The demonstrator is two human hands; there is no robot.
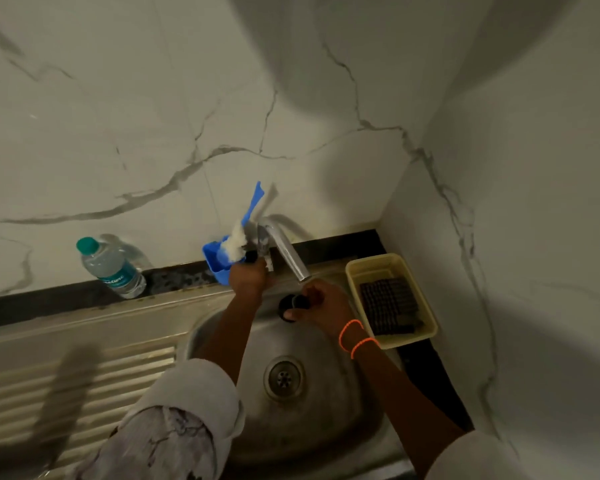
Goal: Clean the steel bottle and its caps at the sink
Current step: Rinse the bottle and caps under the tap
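The cap [293, 306], a small dark round piece, sits just under the tap [290, 256] spout, over the sink [222, 327] basin. The right hand [321, 306] grips it, fingers curled round its rim. The left hand [248, 277] is at the tap's base; whether its fingers grip anything I cannot tell. The cap looks light and stiff, likely slippery when wet, so hold the rim.

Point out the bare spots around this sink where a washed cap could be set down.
The ribbed drainboard left of the basin lies bare. Crowded: the back ledge, with plastic bottle, blue holder and tap, and the right side, with the yellow tray.
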